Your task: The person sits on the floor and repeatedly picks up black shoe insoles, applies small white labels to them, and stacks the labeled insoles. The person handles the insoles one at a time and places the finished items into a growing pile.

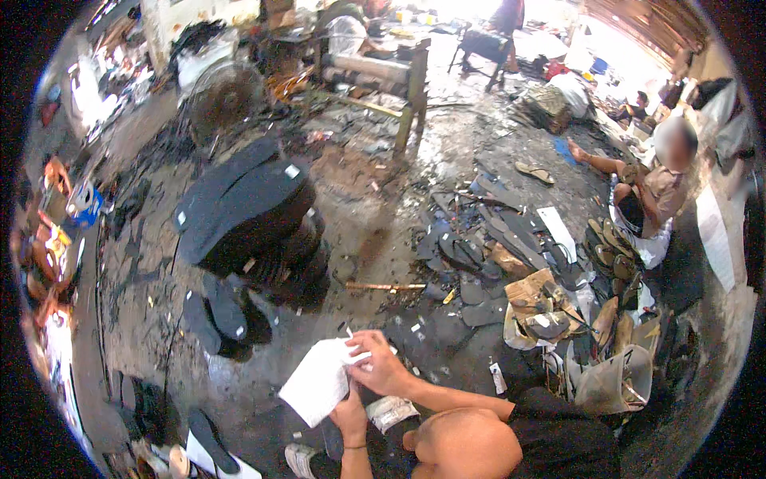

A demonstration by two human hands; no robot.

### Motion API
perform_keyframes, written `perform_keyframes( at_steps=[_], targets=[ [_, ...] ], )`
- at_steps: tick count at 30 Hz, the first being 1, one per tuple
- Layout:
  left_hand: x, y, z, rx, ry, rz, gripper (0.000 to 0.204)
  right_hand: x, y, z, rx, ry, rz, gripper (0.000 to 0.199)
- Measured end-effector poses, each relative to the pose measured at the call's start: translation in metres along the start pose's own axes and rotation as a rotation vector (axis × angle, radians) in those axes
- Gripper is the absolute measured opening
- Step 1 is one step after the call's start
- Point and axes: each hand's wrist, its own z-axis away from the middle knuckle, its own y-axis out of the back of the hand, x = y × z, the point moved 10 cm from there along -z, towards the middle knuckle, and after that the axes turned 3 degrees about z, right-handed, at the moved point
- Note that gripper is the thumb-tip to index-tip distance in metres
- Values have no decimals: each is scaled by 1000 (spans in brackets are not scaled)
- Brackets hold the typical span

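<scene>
You are seated low over a dirty workshop floor (359,199), your bare knee (467,443) at the bottom of the view. Your two hands meet just above it on a white sheet of paper (319,382). The sheet is creased, tilted, roughly rectangular and plain white on the side facing you, with its upper right corner curling up between your fingers. Your left hand (349,415) comes up from below, a dark band on its wrist, and is closed on the sheet's lower right edge. Your right hand (381,369) reaches in from the right, its fingers pinched together on the upper right corner. The paper is held in the air in front of you, above the floor, not resting on anything.

Just beside your left wrist, on the floor, lies a small crumpled clear packet (391,411). Left of your hands, flat dark sole-shaped pieces (214,315) lie on the ground.

Farther out on the left stands a tall stack of black rubber sheets (255,215). To the right, a heap of sandals and dark offcuts (527,271) spreads across the floor, and beyond it a person sits on the ground (650,199). At the far end stands a wooden counter (383,76).
</scene>
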Motion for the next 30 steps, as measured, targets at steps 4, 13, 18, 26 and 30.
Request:
perform_keyframes(
  at_steps=[4,13,18,26,30],
  targets=[
    [-11,-2,-4,-33,30,-4,35,-18,7,1,37,140,136,46],
    [-2,-3,-1,46,19,12,32,-9,-1,-7,-57,67,147,48],
    [-31,-6,-18,10,92,148,39,21,1,-7,-15,-184,-243,48],
    [-74,-68,76,-928,485,-30,42,76,-36,-12,-115,-478,-556,56],
    [-58,18,37,-489,259,-294,40,112,-92,-19,-279,-539,-481,53]
  ],
)
